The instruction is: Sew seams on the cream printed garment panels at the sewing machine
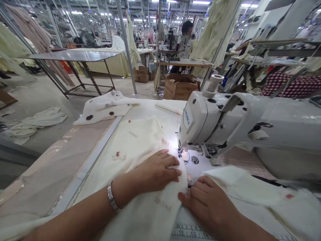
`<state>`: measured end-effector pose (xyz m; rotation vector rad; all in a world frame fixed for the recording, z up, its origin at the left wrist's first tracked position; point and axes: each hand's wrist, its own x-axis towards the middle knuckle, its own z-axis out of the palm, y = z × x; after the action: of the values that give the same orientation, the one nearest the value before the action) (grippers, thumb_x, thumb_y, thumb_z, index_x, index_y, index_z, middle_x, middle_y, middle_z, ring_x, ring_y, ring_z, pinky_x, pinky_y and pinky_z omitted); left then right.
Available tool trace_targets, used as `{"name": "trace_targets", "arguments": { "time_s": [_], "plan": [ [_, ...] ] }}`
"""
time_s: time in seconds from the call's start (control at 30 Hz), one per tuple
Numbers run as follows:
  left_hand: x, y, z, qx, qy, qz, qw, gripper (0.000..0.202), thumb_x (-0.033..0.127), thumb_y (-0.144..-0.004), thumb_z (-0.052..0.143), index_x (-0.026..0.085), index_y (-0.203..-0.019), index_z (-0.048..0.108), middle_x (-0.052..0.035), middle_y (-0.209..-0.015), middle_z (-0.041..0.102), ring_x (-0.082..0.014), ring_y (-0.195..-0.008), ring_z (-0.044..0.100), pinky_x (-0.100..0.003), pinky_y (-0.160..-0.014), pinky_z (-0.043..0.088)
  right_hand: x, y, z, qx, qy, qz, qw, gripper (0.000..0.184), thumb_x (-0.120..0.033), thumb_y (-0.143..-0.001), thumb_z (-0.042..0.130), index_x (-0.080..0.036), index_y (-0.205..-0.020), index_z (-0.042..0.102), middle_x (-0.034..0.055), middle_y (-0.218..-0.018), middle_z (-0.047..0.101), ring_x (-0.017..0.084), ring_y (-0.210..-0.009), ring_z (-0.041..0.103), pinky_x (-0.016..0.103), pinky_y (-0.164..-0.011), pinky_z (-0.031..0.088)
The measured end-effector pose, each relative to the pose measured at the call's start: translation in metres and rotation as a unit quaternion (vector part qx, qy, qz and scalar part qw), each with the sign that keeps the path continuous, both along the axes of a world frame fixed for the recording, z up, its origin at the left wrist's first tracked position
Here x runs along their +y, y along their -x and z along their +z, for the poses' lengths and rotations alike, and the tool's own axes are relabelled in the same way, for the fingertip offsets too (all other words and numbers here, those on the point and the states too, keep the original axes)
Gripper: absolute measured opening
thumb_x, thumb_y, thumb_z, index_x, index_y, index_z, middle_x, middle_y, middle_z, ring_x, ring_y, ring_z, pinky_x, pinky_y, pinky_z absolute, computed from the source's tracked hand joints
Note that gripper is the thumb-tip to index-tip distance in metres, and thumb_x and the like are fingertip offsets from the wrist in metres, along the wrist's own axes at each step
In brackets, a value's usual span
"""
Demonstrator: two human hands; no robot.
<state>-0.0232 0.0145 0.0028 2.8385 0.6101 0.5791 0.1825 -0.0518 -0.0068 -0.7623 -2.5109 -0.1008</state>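
Observation:
Cream printed fabric [140, 140] with small red motifs lies across the sewing machine bed, its right edge running beside the presser foot [180, 153]. My left hand [157, 169] rests palm down on this cloth, fingers stretched toward the needle area. At the fabric's right edge, below the foot, is my right hand [213, 201]; its thumb lies on the cloth and its fingers are curled, with the fingertips partly hidden. The white sewing machine [200, 117] stands just beyond both hands, its lamp lighting the stitching spot.
Another cream piece [250, 187] lies right of my right hand. A printed ruler strip [190, 232] runs along the front. Spotted white fabric [105, 108] sits at the back left. Beyond are a metal table [77, 55], a cardboard box [180, 87] and a person [188, 36].

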Motion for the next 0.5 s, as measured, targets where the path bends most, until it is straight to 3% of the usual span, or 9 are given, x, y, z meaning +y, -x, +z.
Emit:
{"name": "trace_targets", "arguments": {
  "time_s": [0.17,0.33,0.43,0.5],
  "plan": [
    [0.01,0.0,-0.002,0.007,0.0,-0.004,1.0,0.022,0.024,-0.094,0.04,0.018,-0.098,0.061,-0.0069,-0.104,0.06,-0.0154,-0.094,0.053,-0.034,-0.096,0.035,0.007,-0.001,0.003,-0.019,0.022,-0.005,1.0,0.022,-0.007,-0.089,0.04,-0.014,-0.088,0.062,-0.0008,-0.06,0.053,0.014,-0.058,0.043,0.031,-0.063,0.031],
    [0.038,-0.001,-0.001,0.018,-0.014,0.01,1.0,0.023,0.025,-0.095,0.041,0.019,-0.092,0.063,-0.0052,-0.101,0.06,-0.0157,-0.095,0.051,-0.03,-0.089,0.038,0.03,-0.008,0.0,-0.035,0.03,-0.046,0.998,0.026,-0.016,-0.093,0.038,-0.018,-0.094,0.063,-0.0014,-0.06,0.053,0.013,-0.057,0.046,0.03,-0.067,0.035],
    [0.052,-0.004,0.003,0.029,-0.009,0.041,0.999,0.023,0.029,-0.094,0.043,0.02,-0.088,0.064,-0.0034,-0.095,0.06,-0.0146,-0.089,0.053,-0.028,-0.087,0.039,0.041,-0.011,-0.003,-0.02,-0.003,-0.068,0.997,0.025,-0.019,-0.093,0.04,-0.017,-0.096,0.064,-0.0003,-0.06,0.053,0.014,-0.056,0.046,0.03,-0.066,0.038],
    [0.053,-0.005,0.002,0.039,-0.01,0.095,0.995,0.021,0.034,-0.092,0.047,0.021,-0.091,0.063,-0.0039,-0.103,0.059,-0.0169,-0.097,0.053,-0.033,-0.093,0.037,0.043,-0.007,0.002,-0.011,-0.003,-0.067,0.998,0.024,-0.018,-0.092,0.041,-0.015,-0.099,0.063,0.0022,-0.066,0.057,0.015,-0.06,0.05,0.031,-0.067,0.04]
  ]
}}
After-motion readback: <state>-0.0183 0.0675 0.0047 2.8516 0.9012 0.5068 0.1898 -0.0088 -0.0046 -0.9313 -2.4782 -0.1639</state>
